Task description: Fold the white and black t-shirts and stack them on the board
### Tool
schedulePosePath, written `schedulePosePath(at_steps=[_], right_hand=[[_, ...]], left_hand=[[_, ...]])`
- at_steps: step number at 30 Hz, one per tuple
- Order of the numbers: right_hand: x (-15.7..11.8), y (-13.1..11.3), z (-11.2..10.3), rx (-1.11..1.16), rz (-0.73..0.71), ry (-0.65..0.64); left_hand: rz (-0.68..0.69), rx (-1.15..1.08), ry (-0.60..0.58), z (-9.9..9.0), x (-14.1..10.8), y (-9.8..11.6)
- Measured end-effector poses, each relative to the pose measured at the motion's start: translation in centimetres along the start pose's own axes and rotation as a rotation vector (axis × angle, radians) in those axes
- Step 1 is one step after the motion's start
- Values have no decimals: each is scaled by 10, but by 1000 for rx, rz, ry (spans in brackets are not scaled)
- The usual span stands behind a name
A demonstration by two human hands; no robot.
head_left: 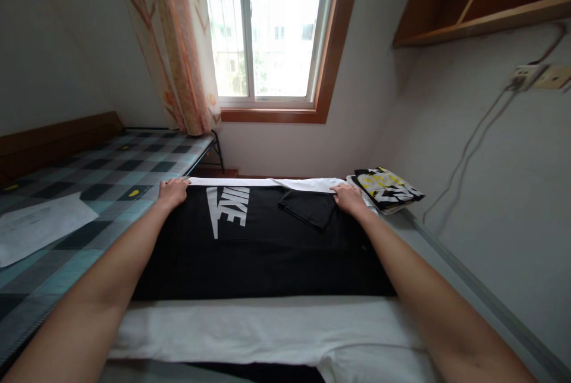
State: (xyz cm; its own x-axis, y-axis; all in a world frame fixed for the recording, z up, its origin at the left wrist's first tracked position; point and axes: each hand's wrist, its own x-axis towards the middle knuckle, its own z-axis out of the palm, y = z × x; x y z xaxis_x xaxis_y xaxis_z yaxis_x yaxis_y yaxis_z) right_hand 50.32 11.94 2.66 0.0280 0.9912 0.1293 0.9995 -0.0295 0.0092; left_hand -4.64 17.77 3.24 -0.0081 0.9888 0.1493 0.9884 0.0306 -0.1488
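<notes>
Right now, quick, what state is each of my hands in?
Left hand: closed on the far left corner of the black fabric garment with white lettering.
Right hand: closed on its far edge, toward the right.

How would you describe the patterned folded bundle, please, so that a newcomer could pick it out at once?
From the window, look down to the black garment spread out below. Just to the right of the right hand lies the folded bundle. Its busy black, white and yellow pattern sets it apart from the garment, which is black with white lettering.
</notes>
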Motion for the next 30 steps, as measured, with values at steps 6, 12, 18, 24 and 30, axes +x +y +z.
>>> schedulePosePath(at_steps=[6, 12, 18, 24, 30], right_hand=[[5, 1, -6, -60, 8, -45], [0, 0, -7, 22, 43, 24], [-37, 23, -23, 157, -111, 297], [-131, 50, -14, 88, -488, 354], [-156, 47, -3, -35, -589, 316]], left_hand=[[-7, -14, 72, -15, -6, -8], [-14, -70, 57, -19, -24, -19], [95, -197, 183, -26, -73, -44], [273, -266, 92, -3, -145, -88], [251, -215, 50, -1, -165, -90]])
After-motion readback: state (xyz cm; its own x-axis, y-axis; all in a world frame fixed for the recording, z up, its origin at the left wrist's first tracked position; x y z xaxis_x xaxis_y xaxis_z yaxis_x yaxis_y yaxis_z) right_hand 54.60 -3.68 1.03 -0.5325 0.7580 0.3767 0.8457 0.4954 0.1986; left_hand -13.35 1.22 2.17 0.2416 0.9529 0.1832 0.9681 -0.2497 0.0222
